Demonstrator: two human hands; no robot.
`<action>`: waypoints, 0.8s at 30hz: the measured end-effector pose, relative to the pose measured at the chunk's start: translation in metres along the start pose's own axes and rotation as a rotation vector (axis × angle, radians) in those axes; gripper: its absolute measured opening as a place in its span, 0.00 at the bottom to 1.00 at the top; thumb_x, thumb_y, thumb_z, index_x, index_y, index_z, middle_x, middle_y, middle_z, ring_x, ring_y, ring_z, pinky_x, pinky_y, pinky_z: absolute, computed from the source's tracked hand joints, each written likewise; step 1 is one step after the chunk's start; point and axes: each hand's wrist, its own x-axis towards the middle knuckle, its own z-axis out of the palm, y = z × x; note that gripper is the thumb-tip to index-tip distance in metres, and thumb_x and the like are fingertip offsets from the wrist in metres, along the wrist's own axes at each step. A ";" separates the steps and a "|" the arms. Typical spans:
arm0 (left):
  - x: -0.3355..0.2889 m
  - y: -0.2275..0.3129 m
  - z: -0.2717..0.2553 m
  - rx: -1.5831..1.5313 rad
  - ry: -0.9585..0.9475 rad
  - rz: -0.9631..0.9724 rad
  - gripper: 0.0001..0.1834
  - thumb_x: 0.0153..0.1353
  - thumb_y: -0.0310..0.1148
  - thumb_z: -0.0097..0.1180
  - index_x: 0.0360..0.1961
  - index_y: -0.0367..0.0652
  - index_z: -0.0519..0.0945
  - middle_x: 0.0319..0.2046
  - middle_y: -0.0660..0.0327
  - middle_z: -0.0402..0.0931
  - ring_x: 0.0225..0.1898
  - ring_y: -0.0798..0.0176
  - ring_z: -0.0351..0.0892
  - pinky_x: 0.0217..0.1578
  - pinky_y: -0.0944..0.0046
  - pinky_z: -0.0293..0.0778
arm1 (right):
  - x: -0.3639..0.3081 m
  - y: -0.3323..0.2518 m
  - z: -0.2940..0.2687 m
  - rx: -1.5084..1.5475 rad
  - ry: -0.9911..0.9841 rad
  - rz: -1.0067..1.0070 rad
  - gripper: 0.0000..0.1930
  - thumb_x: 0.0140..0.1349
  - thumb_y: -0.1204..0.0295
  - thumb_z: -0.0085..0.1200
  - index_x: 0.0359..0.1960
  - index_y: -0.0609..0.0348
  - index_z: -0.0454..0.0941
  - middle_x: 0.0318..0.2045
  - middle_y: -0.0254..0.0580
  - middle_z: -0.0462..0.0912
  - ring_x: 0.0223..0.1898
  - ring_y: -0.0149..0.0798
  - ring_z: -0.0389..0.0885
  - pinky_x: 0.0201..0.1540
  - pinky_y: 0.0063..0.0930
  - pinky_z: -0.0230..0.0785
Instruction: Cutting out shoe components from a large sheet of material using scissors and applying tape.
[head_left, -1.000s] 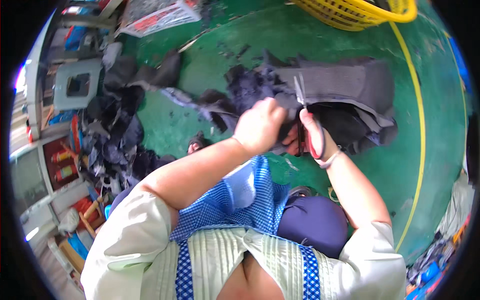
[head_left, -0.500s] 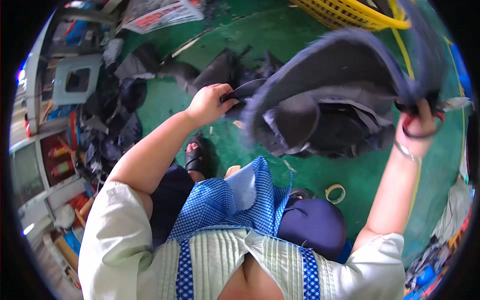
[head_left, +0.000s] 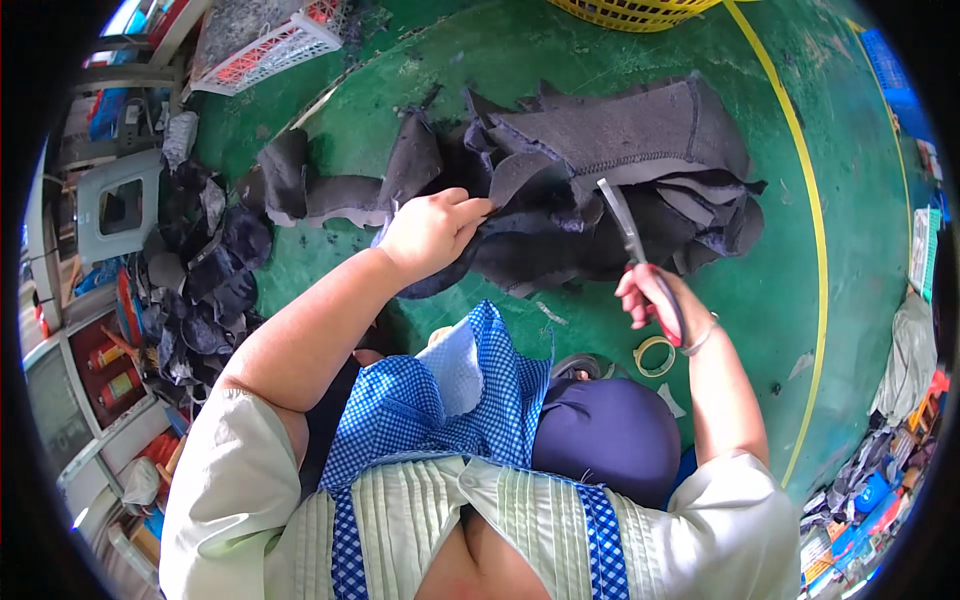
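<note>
We take the dark grey fabric pile (head_left: 640,190) on the green floor (head_left: 560,50) as our landmark. Far left of it lie a grey plastic stool (head_left: 112,205) and a heap of dark scraps (head_left: 205,270); up-left sits a red-and-white crate (head_left: 265,45). At the pile's left edge our left hand (head_left: 430,232) has fingers closed on a dark fabric piece (head_left: 470,255), pinching it w/ thumb on top. Just below the pile's right part our right hand (head_left: 655,300) grips scissors (head_left: 635,245), fingers curled through the red handles, blades up over the pile. A tape roll (head_left: 655,355) lies below the pile; a yellow basket (head_left: 640,10) sits above it.
</note>
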 end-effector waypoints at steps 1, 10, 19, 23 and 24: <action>0.000 0.001 -0.001 0.005 0.001 0.002 0.11 0.55 0.28 0.55 0.41 0.43 0.78 0.29 0.55 0.74 0.30 0.49 0.77 0.31 0.57 0.75 | 0.009 -0.001 0.002 -0.017 -0.053 0.111 0.26 0.63 0.44 0.44 0.30 0.59 0.72 0.21 0.32 0.70 0.21 0.26 0.70 0.25 0.19 0.66; -0.013 0.015 -0.005 0.074 0.029 0.009 0.14 0.51 0.26 0.54 0.41 0.43 0.77 0.26 0.55 0.69 0.26 0.50 0.75 0.27 0.55 0.74 | 0.051 -0.021 0.018 -0.184 -0.021 0.094 0.35 0.58 0.36 0.43 0.16 0.60 0.68 0.11 0.31 0.66 0.11 0.28 0.68 0.14 0.23 0.64; -0.026 0.095 -0.024 0.206 0.189 0.252 0.19 0.39 0.27 0.57 0.37 0.39 0.75 0.19 0.65 0.66 0.19 0.64 0.70 0.20 0.63 0.67 | 0.039 -0.086 0.114 0.275 -0.049 -0.383 0.10 0.51 0.74 0.58 0.35 0.61 0.73 0.22 0.34 0.75 0.22 0.29 0.75 0.22 0.21 0.66; -0.006 0.063 -0.045 -0.153 0.419 -0.005 0.41 0.32 0.35 0.71 0.51 0.39 0.67 0.40 0.54 0.73 0.40 0.52 0.73 0.42 0.52 0.68 | 0.016 -0.139 0.106 0.210 0.340 -0.783 0.13 0.48 0.76 0.57 0.37 0.62 0.72 0.30 0.34 0.76 0.31 0.29 0.74 0.36 0.25 0.67; -0.005 0.042 -0.051 -0.009 0.380 -0.067 0.45 0.32 0.37 0.71 0.55 0.38 0.64 0.43 0.53 0.72 0.45 0.51 0.73 0.49 0.51 0.66 | 0.011 -0.153 0.095 0.229 0.386 -0.907 0.20 0.46 0.80 0.58 0.44 0.63 0.72 0.37 0.36 0.77 0.39 0.34 0.76 0.46 0.27 0.67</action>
